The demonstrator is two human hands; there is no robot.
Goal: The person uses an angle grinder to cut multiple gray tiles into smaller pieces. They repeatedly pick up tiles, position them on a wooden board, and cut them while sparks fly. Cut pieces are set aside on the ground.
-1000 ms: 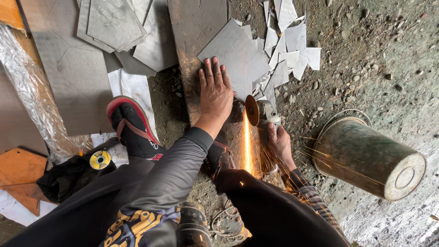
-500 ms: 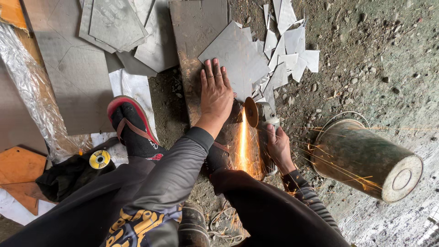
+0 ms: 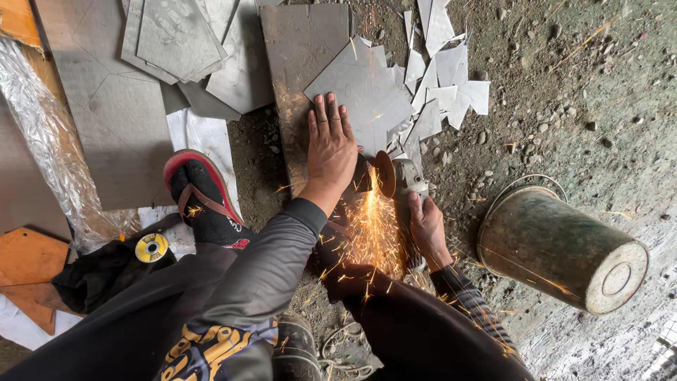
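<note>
My left hand (image 3: 330,148) lies flat, fingers spread, pressing down on a rusty steel plate (image 3: 296,56) on the ground. My right hand (image 3: 426,227) grips the body of an angle grinder (image 3: 403,180). Its disc (image 3: 384,173) stands upright against the plate's right edge, just right of my left hand. Orange sparks (image 3: 370,233) spray back toward my legs. A grey sheet-metal piece (image 3: 363,92) rests on the plate beyond my fingers.
Cut grey metal offcuts (image 3: 444,77) lie scattered at the top right. Larger grey sheets (image 3: 176,42) are piled at the top left. A tipped metal bucket (image 3: 557,247) lies to the right. My sandalled foot (image 3: 201,194) and a spare yellow disc (image 3: 151,248) are at the left.
The grinder disc has stayed at the plate's edge and the spark spray has grown wider and more scattered. My left hand keeps pressing the plate.
</note>
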